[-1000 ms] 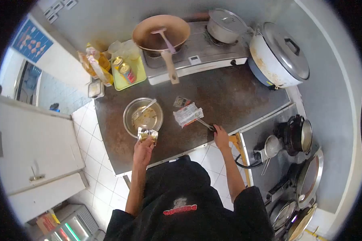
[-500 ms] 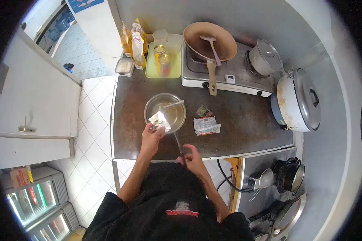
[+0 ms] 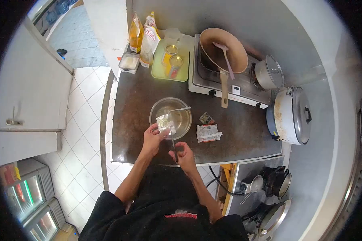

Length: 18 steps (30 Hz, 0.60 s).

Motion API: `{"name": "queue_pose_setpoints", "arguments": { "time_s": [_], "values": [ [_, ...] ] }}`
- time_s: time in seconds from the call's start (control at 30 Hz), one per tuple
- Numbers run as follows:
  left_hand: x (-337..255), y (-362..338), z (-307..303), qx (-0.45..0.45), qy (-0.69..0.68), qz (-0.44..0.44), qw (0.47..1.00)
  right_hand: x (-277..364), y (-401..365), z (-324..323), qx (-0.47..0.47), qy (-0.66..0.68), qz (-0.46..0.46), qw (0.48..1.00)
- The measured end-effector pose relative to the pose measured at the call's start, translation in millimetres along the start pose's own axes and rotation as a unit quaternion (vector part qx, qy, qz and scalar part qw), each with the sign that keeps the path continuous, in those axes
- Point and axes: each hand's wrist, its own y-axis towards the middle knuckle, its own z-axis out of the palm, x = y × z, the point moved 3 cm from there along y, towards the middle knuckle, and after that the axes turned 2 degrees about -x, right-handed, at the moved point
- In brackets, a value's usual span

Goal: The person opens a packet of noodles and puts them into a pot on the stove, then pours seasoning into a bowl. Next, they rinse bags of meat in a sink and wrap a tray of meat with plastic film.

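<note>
Over the near rim of a clear bowl [image 3: 184,130], my left hand [image 3: 154,140] pinches a silvery foil sachet [image 3: 165,122]. A spoon [image 3: 182,109] leans inside the bowl, its handle over the far right rim. My right hand [image 3: 184,158] is closed round the dark handle of a thin knife [image 3: 173,145], near the table's front edge. The knife points up toward the sachet and the bowl's near side. To the right of the bowl lie a crumpled white wrapper [image 3: 208,133] and a small dark green packet [image 3: 206,118].
A gas stove [image 3: 205,84] at the back carries a frying pan [image 3: 240,52] with a spatula and a lidded pot [image 3: 268,73]. A large white pot [image 3: 287,116] stands right. Back left are a green tray [image 3: 158,71] with cans, pouches [image 3: 150,45] and a lidded container [image 3: 129,62].
The view has shifted slightly. My right hand and the knife have moved left, closer to my left hand. The sachet stays held over the bowl.
</note>
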Motion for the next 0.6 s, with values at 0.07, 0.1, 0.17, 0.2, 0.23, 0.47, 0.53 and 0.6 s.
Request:
{"name": "queue_pose_setpoints", "arguments": {
  "time_s": [0.07,0.1,0.17,0.2,0.23,0.47,0.53,0.6],
  "values": [
    [4,11,-7,0.036,0.003,-0.032,0.999,-5,11,5,-0.027,-0.003,0.004,1.0],
    [6,14,-9,0.061,0.008,-0.047,0.997,-5,16,6,-0.042,-0.004,0.005,0.999],
    [6,22,-12,0.086,0.025,-0.062,0.994,-1,27,7,-0.054,-0.012,0.013,0.998],
    [4,26,-14,0.086,0.038,-0.063,0.994,2,31,8,-0.061,-0.015,0.018,0.998],
    [1,30,-16,0.086,0.051,-0.064,0.993,2,36,10,-0.058,-0.03,0.027,0.998],
    [10,55,-33,0.049,0.063,-0.068,0.994,-26,9,-22,-0.114,-0.091,0.012,0.989],
    [14,62,-35,0.061,0.048,-0.051,0.996,-40,-4,-43,-0.18,-0.205,0.0,0.962],
    [17,60,-34,0.068,0.051,-0.042,0.995,-58,-13,-62,-0.253,-0.349,0.043,0.901]
  ]
}}
